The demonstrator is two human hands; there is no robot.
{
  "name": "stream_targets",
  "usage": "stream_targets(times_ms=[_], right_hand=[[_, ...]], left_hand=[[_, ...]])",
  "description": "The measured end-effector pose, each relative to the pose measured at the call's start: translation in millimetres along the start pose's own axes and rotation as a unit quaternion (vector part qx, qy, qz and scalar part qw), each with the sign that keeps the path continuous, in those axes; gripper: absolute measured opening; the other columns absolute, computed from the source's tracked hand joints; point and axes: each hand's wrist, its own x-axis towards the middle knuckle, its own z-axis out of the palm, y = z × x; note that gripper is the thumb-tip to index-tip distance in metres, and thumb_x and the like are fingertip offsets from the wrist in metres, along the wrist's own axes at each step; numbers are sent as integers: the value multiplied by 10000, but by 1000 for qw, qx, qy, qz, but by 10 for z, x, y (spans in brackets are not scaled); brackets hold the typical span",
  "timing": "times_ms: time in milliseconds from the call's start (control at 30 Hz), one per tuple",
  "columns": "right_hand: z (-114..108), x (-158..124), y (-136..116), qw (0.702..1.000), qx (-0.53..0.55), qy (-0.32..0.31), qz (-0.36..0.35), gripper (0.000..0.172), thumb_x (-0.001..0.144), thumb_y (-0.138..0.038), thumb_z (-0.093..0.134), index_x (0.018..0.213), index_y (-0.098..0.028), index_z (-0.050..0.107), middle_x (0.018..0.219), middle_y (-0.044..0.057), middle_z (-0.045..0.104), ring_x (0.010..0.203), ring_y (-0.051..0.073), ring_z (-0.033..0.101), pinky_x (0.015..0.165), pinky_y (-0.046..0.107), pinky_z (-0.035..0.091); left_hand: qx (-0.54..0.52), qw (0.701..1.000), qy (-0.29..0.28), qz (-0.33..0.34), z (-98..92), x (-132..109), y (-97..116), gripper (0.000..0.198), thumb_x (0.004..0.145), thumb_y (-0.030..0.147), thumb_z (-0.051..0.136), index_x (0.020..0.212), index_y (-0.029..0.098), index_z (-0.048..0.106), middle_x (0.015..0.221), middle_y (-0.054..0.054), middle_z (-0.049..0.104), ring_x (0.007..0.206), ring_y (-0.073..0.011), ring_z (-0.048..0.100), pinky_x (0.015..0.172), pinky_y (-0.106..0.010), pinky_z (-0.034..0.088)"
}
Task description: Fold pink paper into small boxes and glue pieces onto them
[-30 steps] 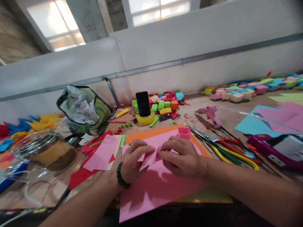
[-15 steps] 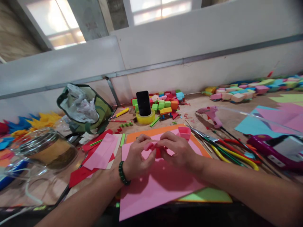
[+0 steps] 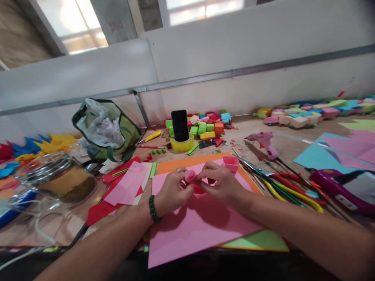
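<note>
The left hand (image 3: 175, 191) and right hand (image 3: 221, 181) meet over a large flat sheet of pink paper (image 3: 205, 234), fingers curled in and nearly closed, the fingertips pinching a small folded piece of bright pink paper (image 3: 190, 176) between them. The fingers hide much of that piece, so its full shape cannot be told. Just beyond the right hand stands a small open pink paper box (image 3: 231, 164), near the edge of an orange sheet (image 3: 181, 166) that shows from under the pink one. To the left on the bench (image 3: 246, 123) lie pale pink paper strips (image 3: 129, 185); to the right, metal scissors with red handles (image 3: 295, 183) and a pink glue gun (image 3: 265, 144).
</note>
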Motion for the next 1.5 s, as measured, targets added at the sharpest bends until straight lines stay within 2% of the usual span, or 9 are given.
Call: stream_targets(times_ms=[200,367,500,633,833,1133,1267,1367,1500], right_hand=[[51,-1,-25,997,15,-22,77,123,697,-57,585,669,-173,554,638,-24,557,577,101,494,509,210,381],[55,22,20,986,75,-39,141,94,721,-91,550,713,-172,597,647,-17,593,577,103,509,522,217,389],[53,47,9,983,97,-33,155,114,777,-242,609,693,-166,623,648,-3,591,585,113,507,531,237,392],[-26,90,-17,963,199,-13,181,228,830,-383,575,781,-165,622,699,4,594,633,123,543,590,255,447],[-156,114,-11,938,245,-44,242,303,720,-353,713,943,-169,620,864,36,651,741,144,611,658,269,493],[-60,82,16,943,249,-22,219,175,705,-329,733,708,-166,671,683,16,665,627,129,581,577,250,440],[-90,88,2,936,265,-50,225,147,704,-299,732,692,-164,673,680,18,664,640,131,583,599,253,442],[-111,102,-5,927,270,-72,249,147,700,-297,732,743,-165,682,715,15,662,652,125,575,613,251,438],[-106,103,42,904,317,-127,258,181,709,-327,729,764,-167,664,700,4,649,647,120,574,611,246,435]], left_hand=[[10,999,-39,-32,12,3,-28,143,745,125,500,605,148,518,629,10,508,586,-101,459,549,-223,353],[-23,996,-51,-75,42,12,-96,147,737,172,552,599,143,509,612,25,493,583,-91,447,539,-205,358],[-62,992,-60,-96,52,22,-97,180,761,200,552,593,137,527,592,24,508,562,-84,442,520,-195,354],[-88,990,-26,-108,27,49,-75,152,785,209,556,676,127,621,653,-5,604,618,-105,524,580,-206,406],[-152,981,40,-114,-47,45,-20,173,815,242,572,762,117,679,741,-45,662,679,-134,586,632,-229,466],[-119,992,13,-30,-99,28,89,144,798,234,623,781,162,746,887,-71,724,829,-173,650,755,-252,488],[-103,993,11,-52,-87,29,77,176,805,260,616,716,151,722,812,-64,726,748,-163,651,687,-243,489],[-80,994,34,-68,-70,19,52,175,767,199,638,918,139,705,798,-49,713,764,-163,647,723,-252,495],[-66,996,30,-58,-48,0,48,635,748,145,642,1350,155,442,693,21,666,638,-115,609,681,-229,491]])
